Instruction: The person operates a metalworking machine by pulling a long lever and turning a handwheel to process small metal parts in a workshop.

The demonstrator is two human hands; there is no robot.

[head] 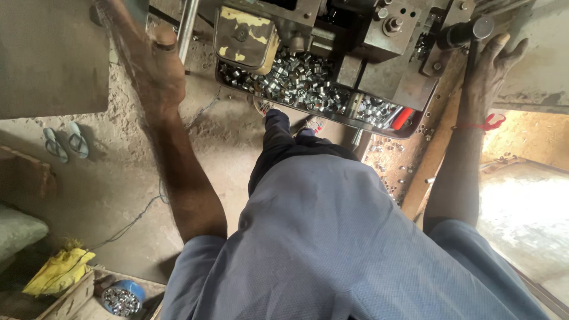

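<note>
The left hand (pixel 155 59) sits far up on the left of the view, arm stretched out straight, its fingers curled over the rounded end of a brown lever knob (pixel 165 35) beside a slim upright steel rod (pixel 187 26). The grip looks closed around that knob, though the fingertips themselves are hidden behind the hand.

Between the two arms lies a shallow dark metal tray (pixel 332 115) fixed under the machine, its long axis running from upper left down to lower right. It is heaped with small shiny metal rings (pixel 290 80), short silvery cylinders with open bores, piled loosely and catching the light. A chipped yellow-and-grey box (pixel 244 35) hangs over the tray's left end, and a red-handled tool (pixel 403 117) lies at its right end. More rings are scattered on the floor just below the tray's right end.

The right hand (pixel 487 68) is at the far right, palm against the machine frame, fingers spread and loose, lying just under a black cylindrical handle (pixel 465 32) that juts from the machine; whether it touches the handle I cannot tell. A red thread (pixel 487 124) circles that wrist. The tray's right end lies nearer this hand than its left end does to the left hand.

Low at the left, a blue bowl (pixel 121 298) holds more rings, well apart from both hands.
</note>
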